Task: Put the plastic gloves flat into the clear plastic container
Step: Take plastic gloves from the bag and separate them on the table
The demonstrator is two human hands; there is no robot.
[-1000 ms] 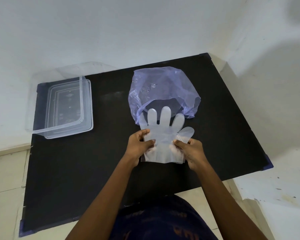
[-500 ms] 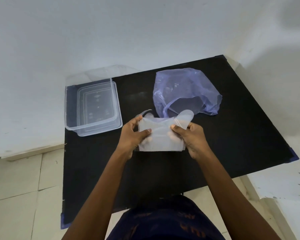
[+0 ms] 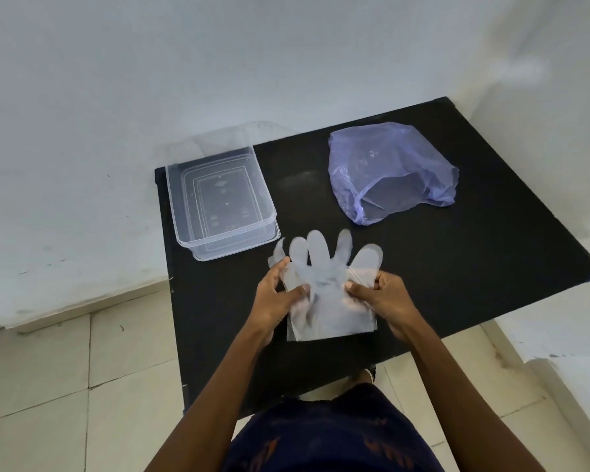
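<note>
Thin translucent plastic gloves [image 3: 327, 284] are spread out, fingers pointing away from me, over the near middle of the black table [image 3: 474, 267]. My left hand [image 3: 276, 298] pinches their left edge and my right hand [image 3: 382, 298] pinches the right edge near the thumb. The clear plastic container [image 3: 218, 199] stands open at the table's far left corner, up and to the left of the gloves, with nothing visible inside it.
A crumpled purple plastic bag [image 3: 392, 168] lies at the far middle of the table, its mouth facing me. White walls run behind and to the right. Tiled floor shows left of and below the table.
The gloves were folded over half a second ago; now they are spread out again with the fingers extended. The view has shifted, so the table sits further right in the frame.
</note>
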